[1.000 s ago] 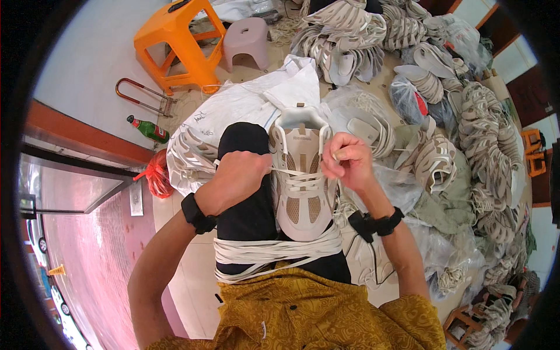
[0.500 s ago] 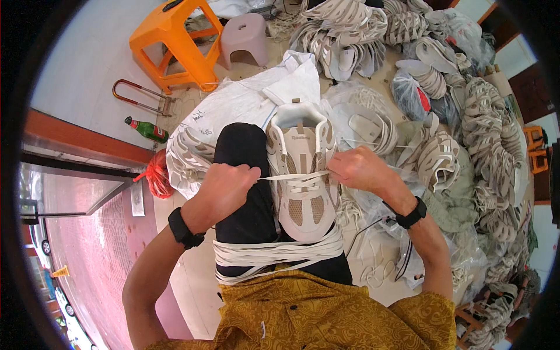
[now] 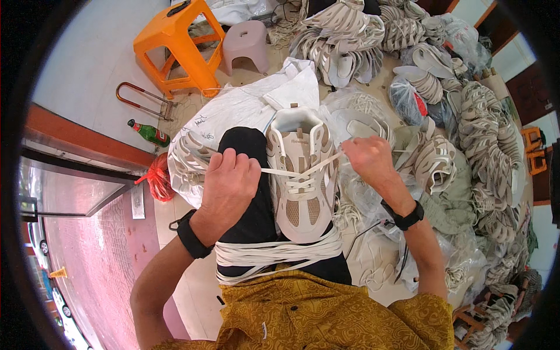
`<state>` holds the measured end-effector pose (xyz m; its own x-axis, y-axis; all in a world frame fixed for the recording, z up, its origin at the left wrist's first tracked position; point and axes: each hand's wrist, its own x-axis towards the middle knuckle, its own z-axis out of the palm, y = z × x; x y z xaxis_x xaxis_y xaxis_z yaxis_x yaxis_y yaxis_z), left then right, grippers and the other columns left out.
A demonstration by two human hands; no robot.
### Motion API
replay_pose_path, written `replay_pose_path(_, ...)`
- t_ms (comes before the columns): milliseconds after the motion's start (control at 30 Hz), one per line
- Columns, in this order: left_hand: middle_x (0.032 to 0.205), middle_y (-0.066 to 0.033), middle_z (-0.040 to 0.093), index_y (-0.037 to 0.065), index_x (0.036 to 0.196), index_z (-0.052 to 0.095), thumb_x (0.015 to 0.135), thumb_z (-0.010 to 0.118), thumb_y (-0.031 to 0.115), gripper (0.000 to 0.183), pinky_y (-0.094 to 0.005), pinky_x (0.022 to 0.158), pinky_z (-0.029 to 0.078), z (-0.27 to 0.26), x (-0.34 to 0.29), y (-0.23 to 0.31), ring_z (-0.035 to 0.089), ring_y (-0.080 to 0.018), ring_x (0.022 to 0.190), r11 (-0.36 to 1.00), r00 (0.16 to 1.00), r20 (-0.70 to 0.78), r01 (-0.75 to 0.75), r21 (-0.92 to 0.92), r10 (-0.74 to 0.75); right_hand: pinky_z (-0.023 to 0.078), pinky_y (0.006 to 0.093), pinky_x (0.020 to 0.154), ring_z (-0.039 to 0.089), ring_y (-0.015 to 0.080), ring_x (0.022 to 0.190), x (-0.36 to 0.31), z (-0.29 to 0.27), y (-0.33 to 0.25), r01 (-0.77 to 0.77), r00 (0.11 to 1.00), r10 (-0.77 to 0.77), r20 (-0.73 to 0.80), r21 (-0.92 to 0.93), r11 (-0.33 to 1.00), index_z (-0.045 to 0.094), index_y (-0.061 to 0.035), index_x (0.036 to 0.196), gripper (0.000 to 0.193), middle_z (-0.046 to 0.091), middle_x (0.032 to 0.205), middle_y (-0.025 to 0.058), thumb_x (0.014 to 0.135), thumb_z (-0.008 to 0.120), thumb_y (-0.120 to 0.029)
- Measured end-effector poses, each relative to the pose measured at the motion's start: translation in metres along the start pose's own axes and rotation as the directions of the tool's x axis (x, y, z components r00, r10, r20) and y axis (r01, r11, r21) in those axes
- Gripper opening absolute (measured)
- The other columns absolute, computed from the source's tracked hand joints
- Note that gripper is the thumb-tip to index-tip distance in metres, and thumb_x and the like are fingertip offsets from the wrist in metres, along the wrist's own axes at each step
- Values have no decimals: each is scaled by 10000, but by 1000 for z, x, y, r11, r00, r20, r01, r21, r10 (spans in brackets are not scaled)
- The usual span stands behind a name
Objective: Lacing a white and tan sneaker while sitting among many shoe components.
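Note:
A beige and white sneaker upper (image 3: pixel 301 211) rests on my lap, toe toward me. White shoelace (image 3: pixel 302 186) crosses its lower eyelets, and one end runs out to each side. My left hand (image 3: pixel 230 184), over my black-clad left leg, is closed on the left lace end. To the right of the shoe, my right hand (image 3: pixel 370 156) pinches the other end, which slants up from the crossing. Both ends look taut. A bundle of loose white shoelaces (image 3: pixel 280 254) lies across my thighs below the toe.
An orange stool (image 3: pixel 178 49) and a low mauve stool (image 3: pixel 245 46) stand at the far left. Nearby are a green bottle (image 3: pixel 150 133) and a red plastic bag (image 3: pixel 158 181). Stacked shoe uppers (image 3: pixel 490 140) fill the right side. A white sack (image 3: pixel 239 102) lies beyond my legs.
My left hand has turned and now shows its fingers curled upward. My right hand has risen and moved slightly outward, so its lace end slants up instead of lying nearly level.

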<state>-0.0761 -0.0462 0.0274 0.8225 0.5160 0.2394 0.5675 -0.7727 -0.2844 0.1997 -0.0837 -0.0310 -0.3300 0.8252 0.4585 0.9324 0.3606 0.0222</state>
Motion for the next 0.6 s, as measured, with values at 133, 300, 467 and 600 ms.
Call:
replay_pose_path(133,744,-66,531,55,900,560,738,527,88,169,-317,734,410,-1,6,1,525,-199,806,868,820,516,424,-258,-247,449,267,548,592,206,613,-8,3,-8,-434,886,448,122,564,703,599,-39,758,117,597,643,88,649,559,-26)
replay_pose_path(300,966,-97,567,2,1035,530,830,507,154,256,-327,823,404,25,10,-1,536,-191,923,-247,796,554,501,-829,-245,428,246,704,566,141,779,-7,-5,-1,52,687,578,441,763,-644,569,4,1010,317,616,810,79,696,589,-29)
replay_pose_path(467,1049,-127,533,-63,1085,476,864,478,180,328,-355,919,370,44,-2,-2,515,-223,985,-754,813,464,47,-655,-353,446,290,646,572,170,684,-8,-12,7,-287,743,540,395,917,-277,522,-6,1089,405,609,744,61,693,593,-44)
replay_pose_path(600,1022,-122,539,-51,1130,454,857,480,138,333,-360,968,329,49,-21,-38,456,-246,1079,-827,779,452,-146,-544,-435,447,298,559,560,179,575,-25,22,-2,-655,747,538,391,300,693,502,-38,1131,459,582,635,34,678,575,-31)
